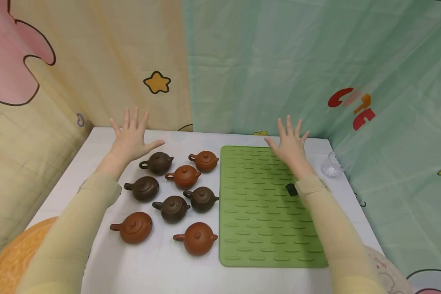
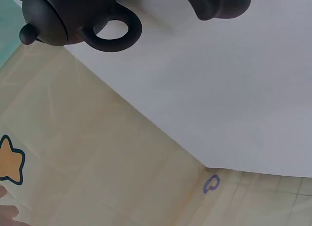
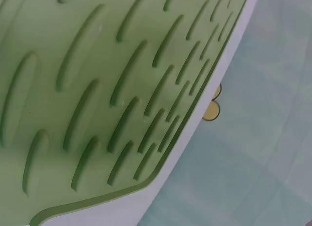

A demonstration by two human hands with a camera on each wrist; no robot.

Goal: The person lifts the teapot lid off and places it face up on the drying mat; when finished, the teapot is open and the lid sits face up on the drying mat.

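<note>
My left hand [image 1: 129,139] is held out with its fingers spread, over the far left of the white table, and grips nothing. Just below it in the head view is a dark brown teapot [image 1: 159,163], whose looped handle also shows in the left wrist view. Several small teapots stand in a loose group, some dark like this teapot [image 1: 202,199], others reddish brown like this one [image 1: 198,239]. My right hand [image 1: 290,146], fingers likewise spread, overlaps the far edge of a green ridged mat [image 1: 257,204]. Nothing is in its grasp.
A clear glass vessel [image 1: 330,165] stands at the table's right edge. Printed curtains [image 1: 242,69] close off the back and sides. Round seats show at the lower left [image 1: 18,249] and lower right [image 1: 386,269]. A small black piece [image 1: 291,190] sits by the right wrist.
</note>
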